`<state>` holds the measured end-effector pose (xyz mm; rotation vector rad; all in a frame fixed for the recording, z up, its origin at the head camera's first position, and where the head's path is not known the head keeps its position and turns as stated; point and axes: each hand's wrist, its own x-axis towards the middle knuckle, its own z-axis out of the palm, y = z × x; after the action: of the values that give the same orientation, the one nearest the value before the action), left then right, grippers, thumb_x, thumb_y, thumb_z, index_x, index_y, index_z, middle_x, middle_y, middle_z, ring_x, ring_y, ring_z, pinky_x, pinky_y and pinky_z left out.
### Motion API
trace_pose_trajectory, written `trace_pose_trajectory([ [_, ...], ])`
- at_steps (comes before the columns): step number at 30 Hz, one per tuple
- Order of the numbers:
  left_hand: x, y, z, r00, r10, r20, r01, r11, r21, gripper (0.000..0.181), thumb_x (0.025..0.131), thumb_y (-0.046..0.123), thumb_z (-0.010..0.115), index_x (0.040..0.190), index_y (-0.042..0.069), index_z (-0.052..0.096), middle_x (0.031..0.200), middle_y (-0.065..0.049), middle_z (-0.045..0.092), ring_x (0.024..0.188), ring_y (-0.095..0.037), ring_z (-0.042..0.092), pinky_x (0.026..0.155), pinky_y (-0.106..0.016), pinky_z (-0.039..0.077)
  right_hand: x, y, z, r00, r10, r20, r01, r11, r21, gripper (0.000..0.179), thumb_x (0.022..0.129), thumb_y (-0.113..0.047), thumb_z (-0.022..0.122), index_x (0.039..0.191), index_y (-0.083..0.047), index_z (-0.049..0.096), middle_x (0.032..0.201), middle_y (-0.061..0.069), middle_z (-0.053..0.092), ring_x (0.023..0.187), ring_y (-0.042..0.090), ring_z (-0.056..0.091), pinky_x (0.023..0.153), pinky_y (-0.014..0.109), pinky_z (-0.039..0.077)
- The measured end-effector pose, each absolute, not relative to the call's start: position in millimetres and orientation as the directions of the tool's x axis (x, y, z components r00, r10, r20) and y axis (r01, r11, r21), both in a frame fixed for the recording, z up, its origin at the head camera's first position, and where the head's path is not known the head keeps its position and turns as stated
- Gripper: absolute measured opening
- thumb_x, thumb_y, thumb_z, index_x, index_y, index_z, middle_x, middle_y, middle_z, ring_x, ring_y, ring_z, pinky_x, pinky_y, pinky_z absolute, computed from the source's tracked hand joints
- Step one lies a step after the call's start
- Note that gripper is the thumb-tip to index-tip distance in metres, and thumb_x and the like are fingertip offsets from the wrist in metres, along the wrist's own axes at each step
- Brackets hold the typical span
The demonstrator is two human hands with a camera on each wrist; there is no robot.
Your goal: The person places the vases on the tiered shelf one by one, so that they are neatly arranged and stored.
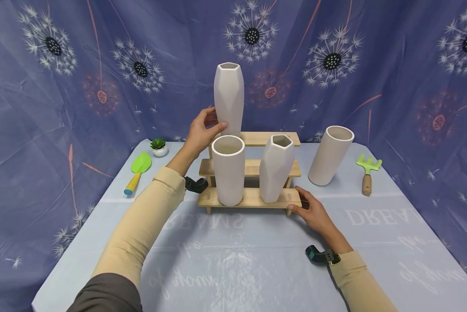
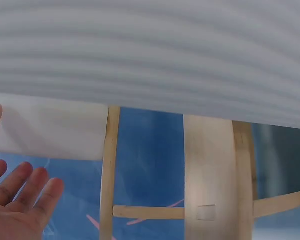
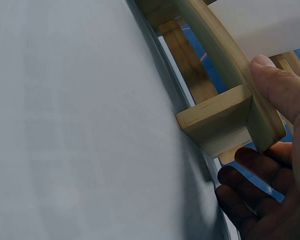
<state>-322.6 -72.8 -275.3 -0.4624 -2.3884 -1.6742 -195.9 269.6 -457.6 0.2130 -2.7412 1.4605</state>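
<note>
My left hand (image 1: 203, 131) is at the lower part of a tall white faceted vase (image 1: 229, 93) on the stand's top tier. Its thumb overlaps the vase's front; in the left wrist view the spread fingers (image 2: 30, 185) show apart from its edge. My right hand (image 1: 313, 212) grips the right end of the bottom plank of a three-tier wooden stand (image 1: 253, 197), thumb on top, fingers curled beneath. On the bottom tier are a ribbed white cylindrical vase (image 1: 228, 173) and a shorter faceted white vase (image 1: 276, 169). The ribbed vase hides part of the upper tiers.
Another ribbed white vase (image 1: 331, 156) stands on the table right of the stand. Further right lies a green hand fork (image 1: 367, 173). At the left are a green trowel with yellow handle (image 1: 137, 173) and a small potted succulent (image 1: 159, 147). A blue dandelion-print curtain (image 1: 178, 52) hangs behind.
</note>
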Motion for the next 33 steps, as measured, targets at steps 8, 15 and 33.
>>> trace_pose_trajectory([
  [8,-315.7,-86.0,-285.5,-0.923,0.110,0.370,0.386,0.288,0.877,0.058,0.086,0.025,0.069,0.138,0.013,0.045,0.133,-0.013,0.055,0.121,-0.025,0.053,0.102,-0.039,0.043,-195.3,269.6,-457.5,-0.989,-0.108,0.098,-0.141,0.539,-0.831,0.081,0.086,-0.037,0.067,0.147,-0.003,0.027,0.135,0.024,0.049,0.115,0.037,0.056,0.088,0.031,0.049],
  [15,-308.6,-95.1,-293.0,-0.913,0.083,0.400,0.407,0.251,0.878,0.053,0.088,0.021,0.067,0.136,0.011,0.047,0.132,-0.014,0.055,0.120,-0.027,0.053,0.102,-0.039,0.043,-195.8,269.4,-458.7,-0.990,-0.108,0.090,-0.135,0.542,-0.830,0.081,0.086,-0.038,0.067,0.148,-0.004,0.027,0.135,0.023,0.049,0.116,0.036,0.056,0.090,0.035,0.049],
  [33,-260.2,-108.4,-297.7,-0.904,0.057,0.423,0.426,0.184,0.886,0.047,0.091,0.008,0.061,0.135,-0.001,0.046,0.131,-0.026,0.051,0.122,-0.034,0.050,0.105,-0.044,0.038,-194.4,268.8,-457.0,-0.990,-0.105,0.092,-0.134,0.541,-0.830,0.079,0.088,-0.034,0.066,0.148,-0.002,0.026,0.133,0.025,0.049,0.116,0.037,0.054,0.094,0.044,0.046],
])
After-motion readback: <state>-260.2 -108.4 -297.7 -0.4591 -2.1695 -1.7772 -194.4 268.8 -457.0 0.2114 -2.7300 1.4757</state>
